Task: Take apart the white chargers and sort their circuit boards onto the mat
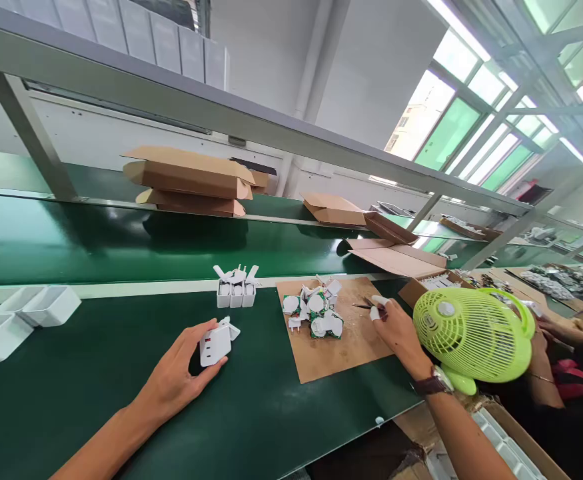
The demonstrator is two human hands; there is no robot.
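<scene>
Between the thumb and fingers of my left hand [184, 370] is a white charger [215, 345] with port openings on the face toward me. A small white flap sticks out at its far right corner. Just behind it, several white charger cases [236, 293] stand in a row, with pieces poking out of their tops. My right hand [395, 328], white covers on its fingertips, grips dark tweezers [364, 307] over a brown cardboard sheet [316, 363]. On that sheet, left of the tweezers, lies a pile of green circuit boards with white parts [318, 310].
White open bins [46, 307] sit at the left. A lime-green fan [471, 333] stands close to my right forearm, with another person's arm [541, 360] behind it. Cardboard boxes [191, 177] rest beyond the bench, under a metal shelf beam [271, 120].
</scene>
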